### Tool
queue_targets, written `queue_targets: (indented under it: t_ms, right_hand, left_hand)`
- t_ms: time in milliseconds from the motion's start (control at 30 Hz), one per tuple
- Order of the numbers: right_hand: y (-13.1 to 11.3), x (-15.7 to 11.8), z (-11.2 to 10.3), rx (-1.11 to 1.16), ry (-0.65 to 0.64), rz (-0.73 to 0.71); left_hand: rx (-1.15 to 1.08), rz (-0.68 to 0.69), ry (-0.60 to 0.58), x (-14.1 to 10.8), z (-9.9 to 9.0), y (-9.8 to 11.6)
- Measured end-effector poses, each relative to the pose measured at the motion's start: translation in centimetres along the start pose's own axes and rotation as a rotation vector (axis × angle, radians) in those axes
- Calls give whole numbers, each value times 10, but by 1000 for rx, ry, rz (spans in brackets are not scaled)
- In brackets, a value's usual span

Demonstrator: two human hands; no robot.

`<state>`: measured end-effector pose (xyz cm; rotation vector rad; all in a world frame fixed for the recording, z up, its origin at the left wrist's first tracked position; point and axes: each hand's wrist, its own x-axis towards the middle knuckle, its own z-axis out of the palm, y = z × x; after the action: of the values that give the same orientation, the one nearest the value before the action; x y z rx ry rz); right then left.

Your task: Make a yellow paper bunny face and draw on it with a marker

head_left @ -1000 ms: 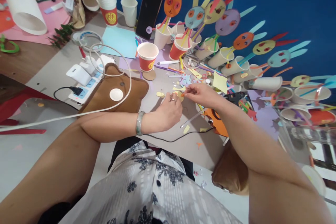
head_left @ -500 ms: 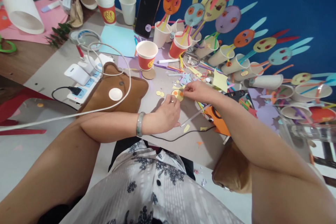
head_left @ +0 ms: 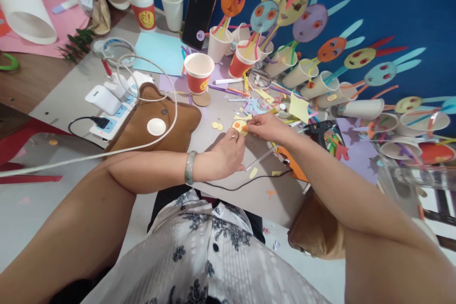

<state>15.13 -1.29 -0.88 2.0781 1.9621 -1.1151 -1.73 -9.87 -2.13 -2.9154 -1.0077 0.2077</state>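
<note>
A small yellow paper disc lies on the table between my hands, with an orange paper circle on its left half. From the near side, the fingertips of my left hand are closed on the disc's lower edge. A second orange paper circle sits at the disc's right side, pinched in the fingertips of my right hand. Left of the disc are small yellow paper circles. A clear thin stick slants beside my left hand.
A red and white paper cup stands behind my hands. Rabbit-faced paper figures in cups line the blue wall. At left are a brown pouch, a power strip and a looping white cable. A phone leans upright.
My right hand has shifted slightly left over the disc, and the orange circle at its fingertips looks tilted now. My left hand has stayed nearly still.
</note>
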Motion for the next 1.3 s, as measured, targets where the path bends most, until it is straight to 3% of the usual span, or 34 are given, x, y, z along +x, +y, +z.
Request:
queue_targets:
  t_ms: [267, 867, 1300]
  right_hand:
    - [-1, -2, 2, 70, 12, 80]
    - [0, -1, 7, 26, 59, 40]
    - [7, 4, 12, 32, 88, 7]
  left_hand:
    - [2, -2, 16, 1, 5, 1]
    - [-26, -3, 18, -3, -2, -3]
    - [-104, -24, -22, 8, 4, -7]
